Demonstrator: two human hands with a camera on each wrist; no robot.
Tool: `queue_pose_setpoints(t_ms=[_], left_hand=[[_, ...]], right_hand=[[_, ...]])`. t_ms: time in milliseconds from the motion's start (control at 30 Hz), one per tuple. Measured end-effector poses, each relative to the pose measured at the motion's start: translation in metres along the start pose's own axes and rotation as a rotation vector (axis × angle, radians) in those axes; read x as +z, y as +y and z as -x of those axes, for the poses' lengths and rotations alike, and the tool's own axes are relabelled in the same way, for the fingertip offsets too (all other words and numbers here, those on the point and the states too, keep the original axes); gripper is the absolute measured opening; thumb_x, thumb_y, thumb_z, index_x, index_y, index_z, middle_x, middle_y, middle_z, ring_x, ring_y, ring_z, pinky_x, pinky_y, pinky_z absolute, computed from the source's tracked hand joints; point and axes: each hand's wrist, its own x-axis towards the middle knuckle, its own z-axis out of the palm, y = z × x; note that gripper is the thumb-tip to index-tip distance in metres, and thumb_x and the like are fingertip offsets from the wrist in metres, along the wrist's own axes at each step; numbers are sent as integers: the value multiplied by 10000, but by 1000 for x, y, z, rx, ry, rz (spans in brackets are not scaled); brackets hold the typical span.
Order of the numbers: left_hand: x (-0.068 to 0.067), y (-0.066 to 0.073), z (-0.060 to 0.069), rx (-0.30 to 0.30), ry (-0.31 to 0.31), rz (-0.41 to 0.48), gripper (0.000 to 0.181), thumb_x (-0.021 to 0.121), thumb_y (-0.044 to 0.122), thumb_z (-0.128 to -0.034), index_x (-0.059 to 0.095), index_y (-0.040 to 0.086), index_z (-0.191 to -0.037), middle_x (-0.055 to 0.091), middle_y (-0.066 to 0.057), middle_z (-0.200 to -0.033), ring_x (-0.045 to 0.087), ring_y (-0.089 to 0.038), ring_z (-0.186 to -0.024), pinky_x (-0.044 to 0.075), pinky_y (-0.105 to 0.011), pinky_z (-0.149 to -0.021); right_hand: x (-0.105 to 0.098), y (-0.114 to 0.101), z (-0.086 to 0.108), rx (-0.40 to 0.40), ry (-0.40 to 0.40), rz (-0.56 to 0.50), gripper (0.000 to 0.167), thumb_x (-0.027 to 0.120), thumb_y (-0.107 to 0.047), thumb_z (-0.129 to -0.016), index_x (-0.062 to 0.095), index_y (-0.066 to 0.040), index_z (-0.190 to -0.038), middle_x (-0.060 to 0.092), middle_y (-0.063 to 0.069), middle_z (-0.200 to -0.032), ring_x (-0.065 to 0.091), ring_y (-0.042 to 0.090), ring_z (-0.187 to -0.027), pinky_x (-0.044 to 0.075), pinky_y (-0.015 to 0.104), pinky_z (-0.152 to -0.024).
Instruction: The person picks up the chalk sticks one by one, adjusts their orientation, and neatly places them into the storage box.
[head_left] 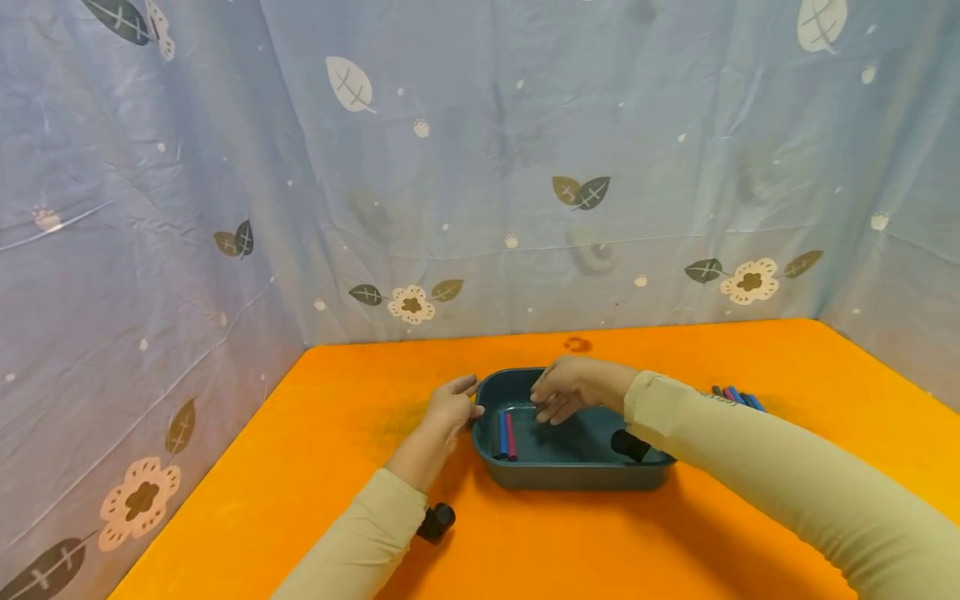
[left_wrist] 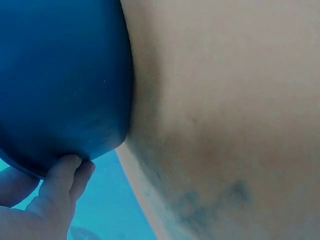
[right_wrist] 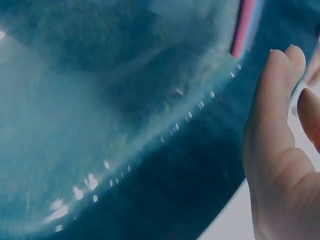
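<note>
A dark teal basin (head_left: 577,477) stands on the orange surface; in it, at the left end, several pens lie side by side, among them a blue one (head_left: 503,435) and a red one (head_left: 512,437). My left hand (head_left: 450,408) is at the basin's left rim, its fingertips touching the outer wall in the left wrist view, where the hand (left_wrist: 55,195) shows at lower left. Over the inside of the basin hangs my right hand (head_left: 566,387), fingers loosely bent and holding nothing; the right wrist view shows this hand (right_wrist: 280,140) near the red pen's end (right_wrist: 242,35).
More pens (head_left: 738,397) lie on the orange table (head_left: 360,392) to the right of the basin, partly behind my right sleeve. A patterned curtain (head_left: 480,167) hangs behind the table and along both sides.
</note>
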Motion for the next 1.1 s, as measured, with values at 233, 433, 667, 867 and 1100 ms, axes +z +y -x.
queue_pose_setpoints(t_ms=[233, 433, 667, 867, 1100], left_hand=[[-2, -1, -2, -4, 0, -1, 619, 464, -208, -875, 368, -49, -1465, 403, -214, -1479, 515, -305, -1170, 483, -334, -807], [-2, -1, -1, -2, 1, -12, 614, 474, -200, -878, 365, -54, -1464, 401, -215, -1480, 480, -340, -1260, 481, -392, -903], [-1, 0, 0, -4, -2, -30, 601, 484, -178, -896, 364, -42, -1469, 398, -210, -1485, 457, -352, -1290, 474, -414, -933], [0, 0, 1, -6, 6, -26, 603, 484, -184, -891, 371, -42, -1466, 402, -209, -1483, 457, -354, -1289, 484, -402, -914], [0, -1, 0, -1, 3, -20, 608, 470, -193, -886, 370, -42, -1467, 396, -213, -1485, 494, -341, -1237, 494, -377, -868]], right_hand=[[-20, -5, 16, -47, 7, -40, 427, 562, -32, -967, 449, 166, -1328, 668, 193, -953, 682, 198, -725, 554, 403, -815], [-45, -7, 34, -69, -33, -56, 511, 523, -65, -989, 332, 167, -1403, 628, 241, -1066, 682, 210, -793, 553, 368, -811], [-73, -2, 59, -93, -51, -61, 535, 514, -98, -1001, 301, 159, -1419, 615, 210, -1115, 684, 196, -856, 538, 372, -857], [-94, 12, 76, -100, -36, -89, 546, 495, -116, -1009, 265, 174, -1409, 635, 112, -967, 681, 181, -826, 543, 355, -843], [-125, 39, 92, -87, 1, -163, 323, 488, -117, -1015, 456, 75, -1273, 635, 51, -864, 675, 162, -776, 555, 336, -802]])
